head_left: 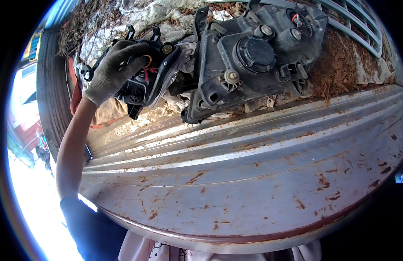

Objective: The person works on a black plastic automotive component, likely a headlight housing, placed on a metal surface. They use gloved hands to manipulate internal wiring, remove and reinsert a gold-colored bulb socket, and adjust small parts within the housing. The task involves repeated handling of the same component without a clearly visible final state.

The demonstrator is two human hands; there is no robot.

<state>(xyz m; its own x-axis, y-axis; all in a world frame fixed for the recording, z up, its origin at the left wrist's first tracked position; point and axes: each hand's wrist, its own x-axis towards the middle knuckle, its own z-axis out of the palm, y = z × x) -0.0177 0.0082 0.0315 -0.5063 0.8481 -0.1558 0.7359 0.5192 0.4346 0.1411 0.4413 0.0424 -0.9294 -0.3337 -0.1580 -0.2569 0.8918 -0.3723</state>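
Observation:
My left hand (pixel 116 67), in a grey knit glove, lies over the back of a smaller black headlight (pixel 138 93). Its fingers are bent and closed, with thumb and forefinger meeting beside a brass-coloured ring (pixel 148 61). What they pinch is hidden by the glove. Red wires (pixel 147 76) show in the housing just below the fingertips. To the right, a larger black headlight (pixel 236 56) rests with its back up, carrying a round cap (pixel 256 53) and adjuster screws. My right hand is out of the picture.
Both headlights lie on crumpled whitish sheeting (pixel 153 17) and brown dry debris (pixel 336 69). A pale slatted grille (pixel 358 26) is at the far right. In front runs a ribbed metal ledge (pixel 236 174) with rust spots. A dark post (pixel 53 82) stands at the left.

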